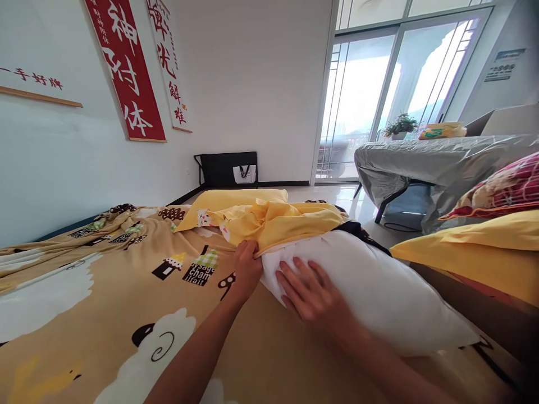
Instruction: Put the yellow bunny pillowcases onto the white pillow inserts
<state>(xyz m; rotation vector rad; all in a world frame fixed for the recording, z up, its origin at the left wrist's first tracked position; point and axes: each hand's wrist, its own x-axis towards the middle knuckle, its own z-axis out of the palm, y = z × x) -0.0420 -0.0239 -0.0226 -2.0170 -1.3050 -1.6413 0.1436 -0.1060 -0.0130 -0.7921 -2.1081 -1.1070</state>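
A white pillow (374, 286) lies on the bed, its far end inside a bunched yellow pillowcase (290, 221). My left hand (246, 264) is closed on the edge of the pillowcase, at the pillow's left corner. Flat on top of the white pillow rests my right hand (309, 292), its fingers spread. Behind the bunched cloth lies another yellow pillow (240, 196). Beneath everything is a tan sheet (168, 303) printed with sheep and lettering.
More yellow cloth (475, 241) and a red patterned bundle (505, 185) are at the right. Beyond stands a table with a silver cover (421, 154), bearing a potted plant (400, 126). A black panel (223, 168) with a white bag stands by the wall.
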